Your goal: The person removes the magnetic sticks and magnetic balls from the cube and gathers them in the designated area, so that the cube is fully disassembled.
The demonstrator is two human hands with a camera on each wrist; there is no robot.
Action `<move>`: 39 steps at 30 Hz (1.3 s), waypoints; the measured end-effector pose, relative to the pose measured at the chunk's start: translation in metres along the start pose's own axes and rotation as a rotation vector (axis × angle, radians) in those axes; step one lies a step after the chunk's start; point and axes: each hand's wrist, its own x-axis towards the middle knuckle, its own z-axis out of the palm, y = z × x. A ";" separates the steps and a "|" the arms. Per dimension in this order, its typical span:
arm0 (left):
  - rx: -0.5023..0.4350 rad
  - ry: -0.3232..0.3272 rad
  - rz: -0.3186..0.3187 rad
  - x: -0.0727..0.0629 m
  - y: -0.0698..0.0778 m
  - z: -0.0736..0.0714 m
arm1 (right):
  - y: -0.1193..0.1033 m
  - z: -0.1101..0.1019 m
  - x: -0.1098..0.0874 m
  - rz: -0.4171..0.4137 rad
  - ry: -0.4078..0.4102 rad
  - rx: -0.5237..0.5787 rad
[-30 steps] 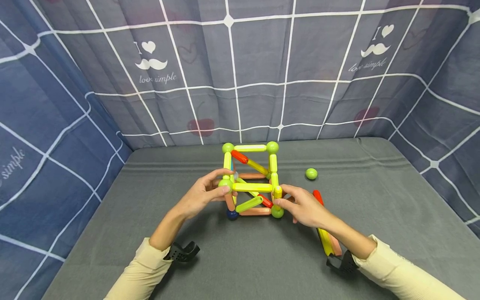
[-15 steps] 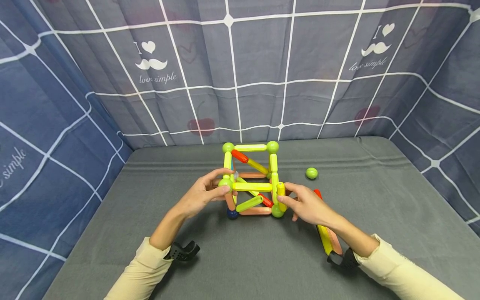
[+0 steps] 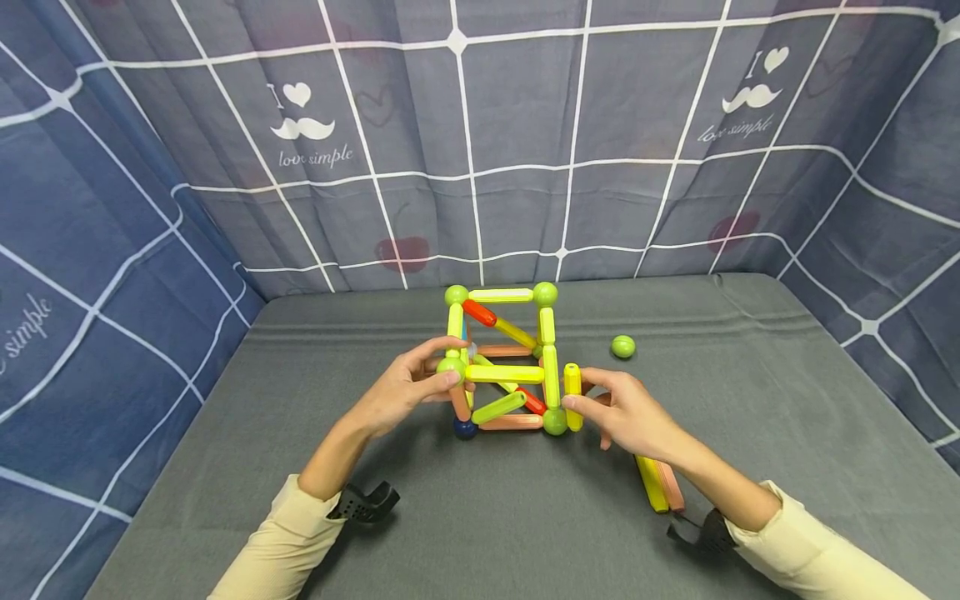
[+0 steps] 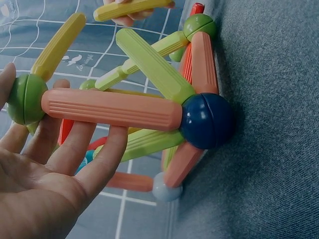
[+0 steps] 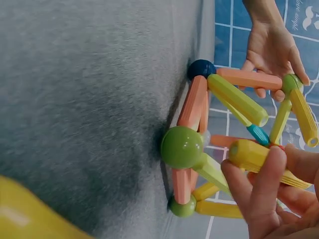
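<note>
A frame built from magnetic rods and balls (image 3: 510, 422) stands on the grey cloth. My left hand (image 3: 393, 396) holds the green ball (image 3: 452, 369) at its upper front left corner, the thumb on one side and fingers behind. From that ball a yellow rod (image 4: 57, 47) extends, its far end free. A salmon rod (image 4: 112, 109) runs from it down to the navy ball (image 4: 207, 121). My right hand (image 3: 630, 415) pinches a separate yellow rod (image 3: 573, 397) between thumb and fingers, just right of the frame's lower green ball (image 3: 555, 422). A light green rod (image 5: 239, 99) juts loose-ended from the navy ball.
A loose green ball (image 3: 623, 347) lies on the cloth at the back right. Beneath the right forearm lie a yellow rod (image 3: 651, 483) and a salmon rod (image 3: 671, 487), side by side. A patterned curtain (image 3: 517, 142) hangs behind and at both sides.
My right hand has moved to the right with the yellow rod, from overlapping the frame's right side to a small gap beside it. The left hand and the frame have stayed put.
</note>
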 end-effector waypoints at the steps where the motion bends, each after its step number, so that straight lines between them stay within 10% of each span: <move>1: 0.002 0.001 0.001 0.000 0.000 0.000 | 0.000 0.000 -0.002 -0.002 0.014 0.000; 20: -0.004 0.003 0.009 0.001 0.000 0.001 | 0.009 -0.023 -0.038 -0.009 0.108 0.092; 39: 0.028 0.024 0.006 0.000 -0.001 0.000 | 0.057 -0.056 -0.084 0.152 0.096 -0.196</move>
